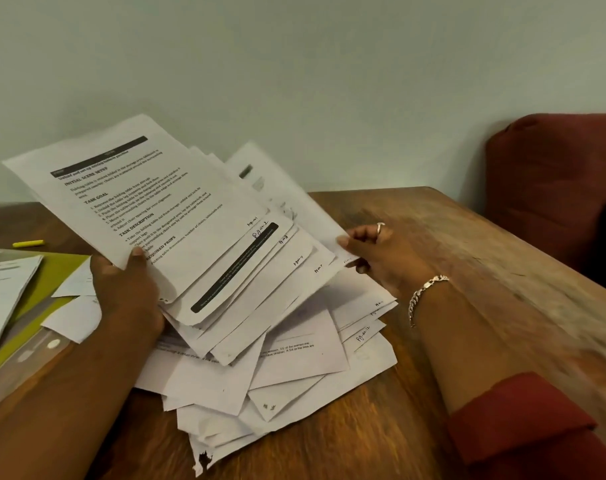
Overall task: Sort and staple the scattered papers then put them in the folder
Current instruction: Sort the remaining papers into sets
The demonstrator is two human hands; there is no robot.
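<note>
The wooden table [433, 244] carries a loose heap of scattered papers [287, 382] at its middle. Above that heap the left hand [125, 289] grips a fanned stack of printed sheets [177, 220], thumb curled over the top page. Right of the heap, the right hand [374, 251] pinches a single sheet [294, 199] at its corner. Left of the heap lies the green folder [48, 282], a yellow marker [28, 243] beyond it.

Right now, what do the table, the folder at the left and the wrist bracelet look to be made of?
Table: apparently wood with a worn, low-sheen finish; brown grain streaks show. Folder: probably plastic; flat yellow-green cover with a clear punched strip along its edge. Bracelet: looks like silver-toned metal; linked chain catching light.
</note>
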